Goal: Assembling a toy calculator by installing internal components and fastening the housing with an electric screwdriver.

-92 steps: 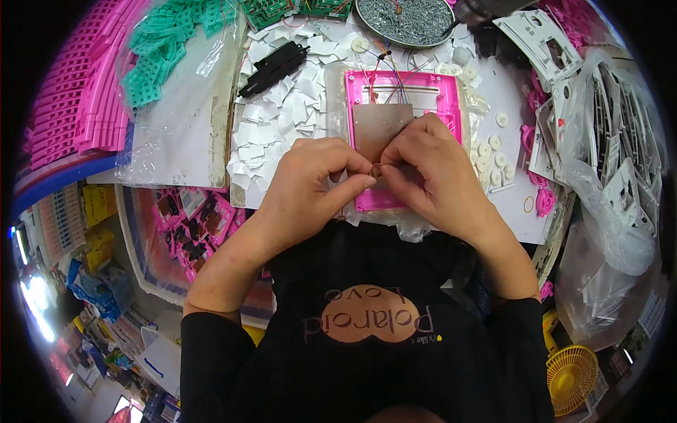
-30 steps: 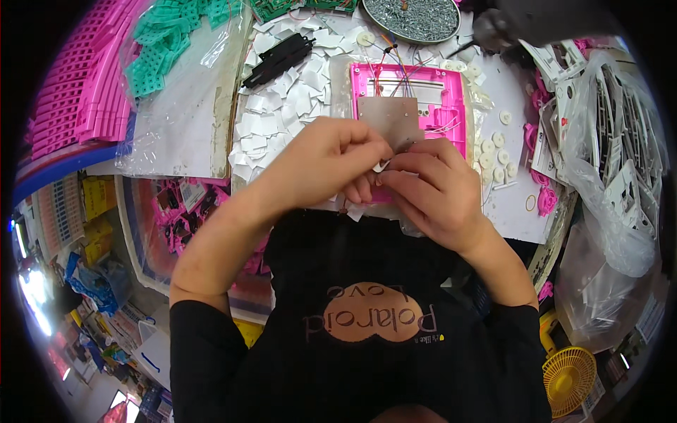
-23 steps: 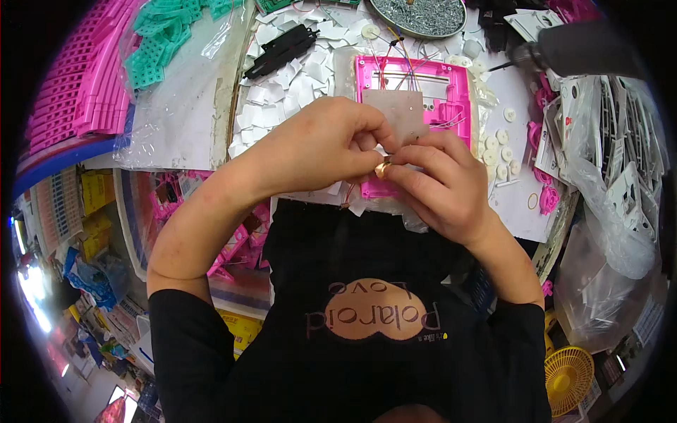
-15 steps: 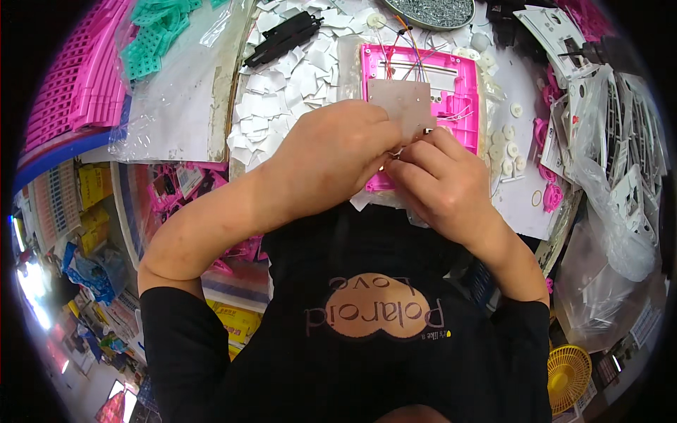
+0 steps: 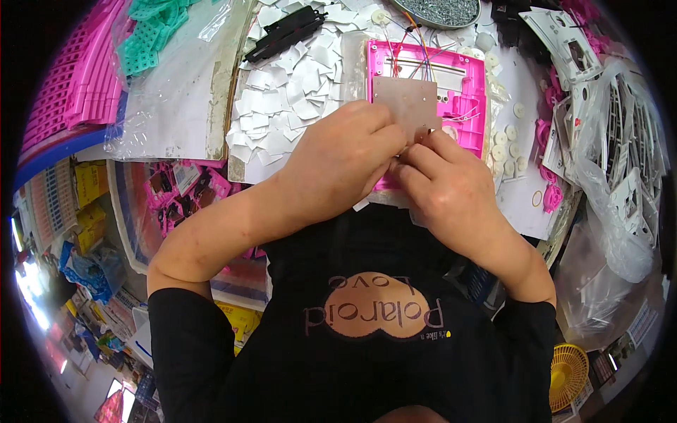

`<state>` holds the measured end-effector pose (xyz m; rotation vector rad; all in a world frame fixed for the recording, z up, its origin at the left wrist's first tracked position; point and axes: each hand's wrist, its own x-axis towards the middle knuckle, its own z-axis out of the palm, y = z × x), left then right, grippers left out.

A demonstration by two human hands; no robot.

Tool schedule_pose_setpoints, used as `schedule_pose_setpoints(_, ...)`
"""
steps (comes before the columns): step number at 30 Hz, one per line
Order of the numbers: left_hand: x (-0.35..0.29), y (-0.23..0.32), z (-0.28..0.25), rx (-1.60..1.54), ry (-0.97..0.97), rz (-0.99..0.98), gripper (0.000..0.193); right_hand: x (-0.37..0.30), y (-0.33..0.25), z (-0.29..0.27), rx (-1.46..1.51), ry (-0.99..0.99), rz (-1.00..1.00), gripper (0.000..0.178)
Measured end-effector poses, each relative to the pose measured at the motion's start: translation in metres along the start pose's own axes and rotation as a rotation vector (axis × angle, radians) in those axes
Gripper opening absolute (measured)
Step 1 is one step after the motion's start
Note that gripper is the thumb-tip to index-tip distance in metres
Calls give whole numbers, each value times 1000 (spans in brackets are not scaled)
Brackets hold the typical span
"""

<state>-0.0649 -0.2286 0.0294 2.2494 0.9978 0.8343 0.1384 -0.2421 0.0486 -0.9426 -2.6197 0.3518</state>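
Observation:
A tan circuit board [image 5: 405, 102] is raised over a pink plastic housing [image 5: 477, 84], its plain side up. My left hand [image 5: 345, 151] is closed, pinching the board's near left edge between thumb and fingers. Beside it my right hand [image 5: 455, 190] is closed too, its fingertips drawn together under the board's near right corner. What those right fingertips grip is hidden. Thin red, orange and dark wires [image 5: 426, 51] rise from behind the board's far edge. Pale wires [image 5: 462, 115] lie in the housing to the right of the board.
White paper-like pieces [image 5: 282, 106] cover the table left of the housing, with a black plastic part [image 5: 285, 34] on them. A round tray of screws [image 5: 444, 13] stands beyond. Small white wheels [image 5: 509, 149] lie at right, near stacked white panels [image 5: 613, 134]. Pink grilles [image 5: 92, 77] are piled far left.
The whole scene has shifted slightly in view. Both hands stay at the board's near edge, and the right fingers have moved only a little.

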Motion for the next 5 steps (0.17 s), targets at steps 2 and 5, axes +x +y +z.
schedule_pose_setpoints(2,-1,0,0,-62,1,-94,15,-4,0,-4,14,-33,-7,26)
schedule_pose_setpoints(5,-1,-6,-1,-197,-2,-255,13,-11,3,-9,19,-101,-21,40)
